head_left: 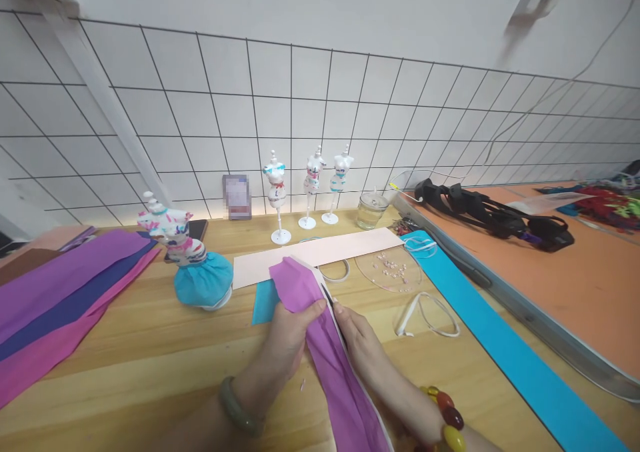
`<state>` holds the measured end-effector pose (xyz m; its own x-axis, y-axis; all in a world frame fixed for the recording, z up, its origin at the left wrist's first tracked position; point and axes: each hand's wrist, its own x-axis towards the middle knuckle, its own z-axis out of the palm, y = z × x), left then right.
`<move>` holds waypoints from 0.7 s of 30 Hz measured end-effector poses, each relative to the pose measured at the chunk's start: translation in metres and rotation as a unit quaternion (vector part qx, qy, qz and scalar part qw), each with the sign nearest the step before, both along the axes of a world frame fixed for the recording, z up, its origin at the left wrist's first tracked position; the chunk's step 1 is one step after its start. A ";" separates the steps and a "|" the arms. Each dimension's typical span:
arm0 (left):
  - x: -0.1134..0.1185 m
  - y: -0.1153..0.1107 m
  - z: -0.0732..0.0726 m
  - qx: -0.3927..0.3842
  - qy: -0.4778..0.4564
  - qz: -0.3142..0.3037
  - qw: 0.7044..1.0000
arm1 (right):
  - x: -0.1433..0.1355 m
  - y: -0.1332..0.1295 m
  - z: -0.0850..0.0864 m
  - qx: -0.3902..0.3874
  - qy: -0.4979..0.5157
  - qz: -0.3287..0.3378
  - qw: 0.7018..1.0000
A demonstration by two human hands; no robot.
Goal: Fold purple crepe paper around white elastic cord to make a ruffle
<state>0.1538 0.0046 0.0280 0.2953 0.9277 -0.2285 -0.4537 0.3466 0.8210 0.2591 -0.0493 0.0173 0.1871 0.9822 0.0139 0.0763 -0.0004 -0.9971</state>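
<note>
My left hand [293, 332] pinches a purple strip of thin fabric or crepe paper [325, 365] between thumb and fingers. A white band runs along the strip's right edge. Closed close beside it, my right hand [357, 335] grips a thin, dark pointed tool [327, 297] at that edge; most of the tool is hidden, so its kind is unclear. Under the purple strip's upper end lie a pale pink strip [260, 269] and a blue piece [264, 303]. To the left stands a small dress form [173, 229] with a puffy blue skirt [204, 280].
Three bare-stand mini dress forms [277, 189] and a glass of water [371, 210] stand at the back. Beads [393, 267], a white cord [440, 315] and a long blue strip [500, 332] lie right. Coloured fabric [75, 272] lies left; black straps [490, 212] rest on an orange surface.
</note>
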 end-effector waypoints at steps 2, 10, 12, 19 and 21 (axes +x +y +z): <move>0.000 0.000 0.000 0.001 0.002 -0.001 1.000 | 0.000 0.000 0.001 0.003 0.000 -0.003 1.000; -0.002 0.001 0.004 -0.019 -0.009 -0.015 1.000 | 0.001 0.001 0.002 0.000 -0.009 0.002 1.000; -0.004 0.004 0.009 -0.045 -0.032 -0.014 0.998 | 0.001 0.001 0.002 -0.010 -0.023 -0.002 1.000; -0.015 0.020 0.023 -0.118 -0.093 -0.005 0.989 | -0.001 -0.001 -0.001 -0.014 -0.056 0.005 0.998; -0.017 0.022 0.021 -0.093 -0.059 -0.023 0.994 | -0.002 -0.001 0.000 -0.010 -0.059 0.008 0.998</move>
